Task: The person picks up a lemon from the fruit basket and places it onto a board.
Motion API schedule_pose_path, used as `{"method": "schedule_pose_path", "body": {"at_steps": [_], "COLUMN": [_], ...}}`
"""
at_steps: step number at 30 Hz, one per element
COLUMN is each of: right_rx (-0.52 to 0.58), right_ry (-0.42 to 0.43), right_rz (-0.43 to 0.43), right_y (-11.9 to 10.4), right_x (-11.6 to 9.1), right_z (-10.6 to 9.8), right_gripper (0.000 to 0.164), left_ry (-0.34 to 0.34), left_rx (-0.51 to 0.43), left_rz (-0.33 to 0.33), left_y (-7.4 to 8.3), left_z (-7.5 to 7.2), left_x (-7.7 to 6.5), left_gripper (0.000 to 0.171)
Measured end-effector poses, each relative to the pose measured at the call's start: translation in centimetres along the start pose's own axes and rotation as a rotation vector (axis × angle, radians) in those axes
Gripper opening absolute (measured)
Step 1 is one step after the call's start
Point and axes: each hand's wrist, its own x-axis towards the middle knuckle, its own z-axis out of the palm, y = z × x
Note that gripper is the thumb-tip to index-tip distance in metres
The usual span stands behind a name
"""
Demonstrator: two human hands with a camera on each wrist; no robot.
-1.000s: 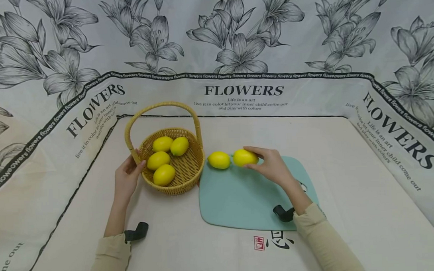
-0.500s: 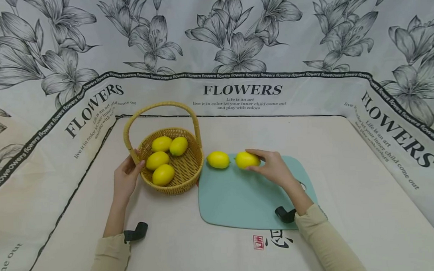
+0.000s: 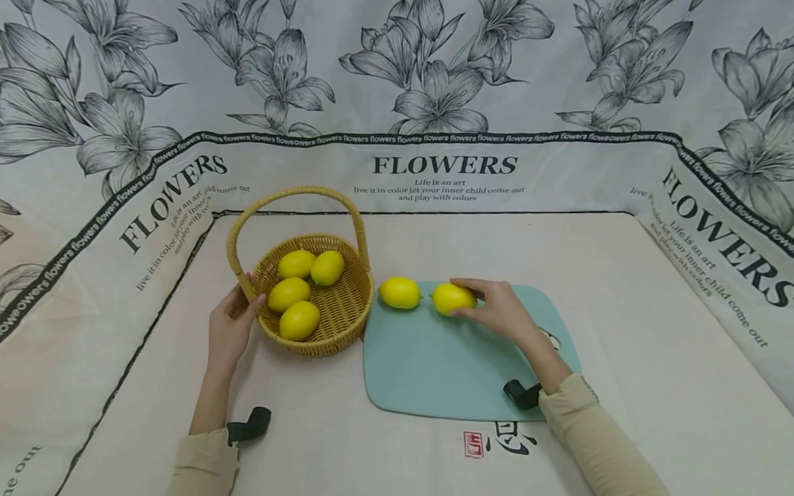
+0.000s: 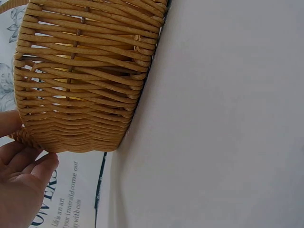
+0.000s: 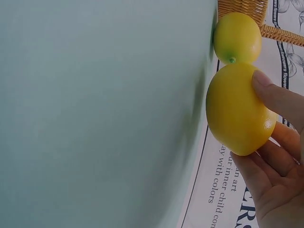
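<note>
My right hand (image 3: 503, 311) grips a yellow lemon (image 3: 451, 299) over the far part of a pale green cutting board (image 3: 434, 374). The right wrist view shows the thumb on one side of this lemon (image 5: 237, 111) and the fingers on the other. Left of it, a second lemon (image 3: 400, 293) lies at the board's far left corner, a small gap between the two. A wicker basket (image 3: 322, 347) with several lemons inside stands left of the board. At the base of its handle my left hand (image 3: 230, 323) pinches the rim, thumb toward me; the left wrist view shows fingers against the weave (image 4: 85, 104).
The basket's tall arched handle (image 3: 296, 192) rises over its opening. A white tablecloth (image 3: 670, 355) with printed lettering covers the table, and a flower-printed cloth (image 3: 443, 71) hangs behind. Black wrist mounts (image 3: 251, 424) sit on both forearms.
My right hand has shifted slightly right and toward me with the lemon, widening the gap to the lemon beside it. The left hand and basket stay put.
</note>
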Motion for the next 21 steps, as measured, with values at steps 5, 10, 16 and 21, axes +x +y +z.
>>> {"method": "schedule_pose_path", "body": {"at_steps": [5, 10, 16, 21], "right_rx": [-0.005, -0.009, -0.003, 0.003], "right_ry": [-0.003, -0.014, -0.027, -0.038], "right_rz": [-0.002, 0.01, 0.025, 0.026], "right_y": [0.1, 0.3, 0.4, 0.4], "right_x": [0.0, 0.1, 0.1, 0.1], "right_z": [0.1, 0.3, 0.3, 0.2], "right_gripper": [0.056, 0.056, 0.057, 0.058], "left_ry": [0.001, -0.005, -0.012, -0.012], "left_rx": [-0.003, 0.006, 0.03, 0.033], "left_rz": [-0.001, -0.007, 0.001, -0.001], "left_y": [-0.9, 1.0, 1.9, 1.9], "left_z": [0.0, 0.1, 0.2, 0.1], "left_x": [0.3, -0.4, -0.7, -0.7], "left_gripper": [0.051, 0.051, 0.052, 0.053]}}
